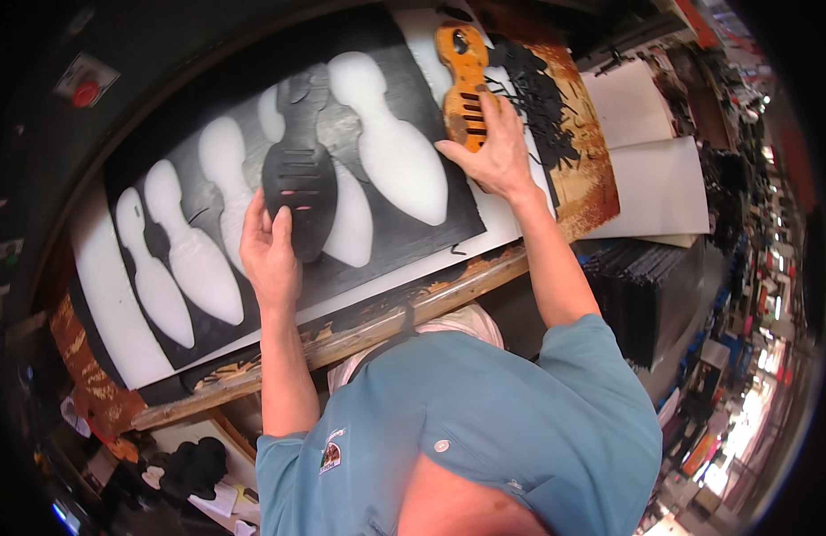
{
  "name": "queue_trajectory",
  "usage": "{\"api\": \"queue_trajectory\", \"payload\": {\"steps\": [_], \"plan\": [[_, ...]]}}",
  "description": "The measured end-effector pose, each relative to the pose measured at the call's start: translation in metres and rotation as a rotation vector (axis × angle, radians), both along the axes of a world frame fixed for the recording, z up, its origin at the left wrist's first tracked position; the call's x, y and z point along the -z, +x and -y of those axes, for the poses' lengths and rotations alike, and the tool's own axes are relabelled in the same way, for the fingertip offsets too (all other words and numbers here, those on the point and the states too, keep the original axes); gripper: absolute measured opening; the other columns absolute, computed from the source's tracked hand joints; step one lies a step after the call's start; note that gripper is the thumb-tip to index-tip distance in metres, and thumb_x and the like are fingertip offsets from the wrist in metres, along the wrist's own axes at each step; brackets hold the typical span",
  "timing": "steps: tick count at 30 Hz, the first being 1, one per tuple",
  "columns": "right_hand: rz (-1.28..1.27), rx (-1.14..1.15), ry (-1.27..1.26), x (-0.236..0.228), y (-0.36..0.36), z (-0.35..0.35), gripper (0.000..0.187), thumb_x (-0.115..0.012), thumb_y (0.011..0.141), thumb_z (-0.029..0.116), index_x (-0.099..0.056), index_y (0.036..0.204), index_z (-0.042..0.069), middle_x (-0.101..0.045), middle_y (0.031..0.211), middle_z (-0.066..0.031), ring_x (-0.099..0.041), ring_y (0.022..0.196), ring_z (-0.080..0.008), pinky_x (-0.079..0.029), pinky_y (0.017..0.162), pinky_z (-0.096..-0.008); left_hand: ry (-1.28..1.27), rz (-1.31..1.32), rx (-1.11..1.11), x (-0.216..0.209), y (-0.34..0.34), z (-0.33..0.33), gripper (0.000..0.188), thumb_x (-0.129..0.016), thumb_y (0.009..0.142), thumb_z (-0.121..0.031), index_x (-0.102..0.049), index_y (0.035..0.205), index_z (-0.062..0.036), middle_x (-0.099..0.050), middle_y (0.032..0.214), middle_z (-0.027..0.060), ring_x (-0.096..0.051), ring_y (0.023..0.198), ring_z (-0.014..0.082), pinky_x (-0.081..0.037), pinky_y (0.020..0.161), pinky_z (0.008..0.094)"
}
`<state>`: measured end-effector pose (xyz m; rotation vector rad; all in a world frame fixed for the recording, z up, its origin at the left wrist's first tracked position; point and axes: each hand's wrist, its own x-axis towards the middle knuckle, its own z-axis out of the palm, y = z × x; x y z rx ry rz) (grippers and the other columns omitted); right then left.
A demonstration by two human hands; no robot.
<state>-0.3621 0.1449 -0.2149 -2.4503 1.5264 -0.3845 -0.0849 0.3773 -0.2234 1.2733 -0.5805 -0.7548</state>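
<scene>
My left hand [272, 255] holds a black insole-shaped piece [297, 174] by its lower left edge, thumb on top. Several slots run across the piece, and it is raised over a black sheet [457, 219]. Insole-shaped holes in that sheet bare the white board [100, 259] beneath. At the sheet's right side, my right hand [500, 156] rests on an orange cutting die [462, 67] of similar outline, with dark slots and a round hole. Its thumb and fingers are spread over the die's lower end; the fingertips' grip on the far edge is partly hidden.
Black offcuts [538, 98] lie heaped right of the die on a worn brown surface [587, 183]. White sheets [654, 188] and a stack of black sheets [645, 290] stand farther right. A wooden rail [422, 304] edges the bench before me. A red button [85, 94] sits upper left.
</scene>
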Motion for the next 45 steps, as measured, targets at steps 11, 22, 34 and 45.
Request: {"api": "queue_trajectory", "payload": {"steps": [11,22,34,45], "plan": [[0.438,-0.082,0.135,-0.045,0.001,-0.029,0.095,-0.088,0.069,0.036,-0.06,0.154,0.005,-0.051,0.157,-0.0288,-0.054,0.144,-0.0399,-0.046,0.121,-0.0467,0.23,-0.158,0.053,-0.041,0.02,-0.08,0.038,-0.059,0.106,-0.007,-0.059,0.142,0.0051,-0.075,0.123,0.0135,-0.072,0.111,0.0167,-0.056,0.101,0.0311],[0.484,-0.826,-0.126,-0.007,0.162,-0.07,0.067,-0.087,0.087,0.043,-0.069,0.135,0.001,-0.066,0.14,-0.0185,-0.059,0.132,-0.04,-0.046,0.114,-0.0542,0.236,-0.16,0.227,-0.028,0.022,-0.085,0.031,-0.062,0.105,-0.009,-0.07,0.132,0.0063,-0.074,0.128,0.0128,-0.069,0.116,0.017,-0.053,0.105,0.0325],[0.312,-0.856,-0.134,0.004,0.182,-0.054,0.033,-0.079,0.096,0.029,-0.08,0.126,0.016,-0.068,0.14,-0.0064,-0.06,0.129,-0.0291,-0.042,0.111,-0.0446,-0.147,-0.464,0.38,-0.015,0.043,-0.053,0.056,-0.066,0.096,-0.015,-0.061,0.145,0.0113,-0.055,0.16,0.0204,-0.06,0.138,0.0223,-0.046,0.116,0.0349],[0.812,-0.46,0.789,0.005,0.182,-0.034,0.025,-0.058,0.114,0.017,-0.071,0.133,0.007,-0.068,0.115,-0.0016,-0.064,0.106,-0.0109,-0.053,0.095,-0.025,-0.401,-0.793,0.508,-0.034,0.036,0.012,0.059,-0.067,0.096,-0.016,-0.056,0.151,0.0046,-0.075,0.119,0.0076,-0.075,0.1,0.0139,-0.061,0.09,0.0271]]}}
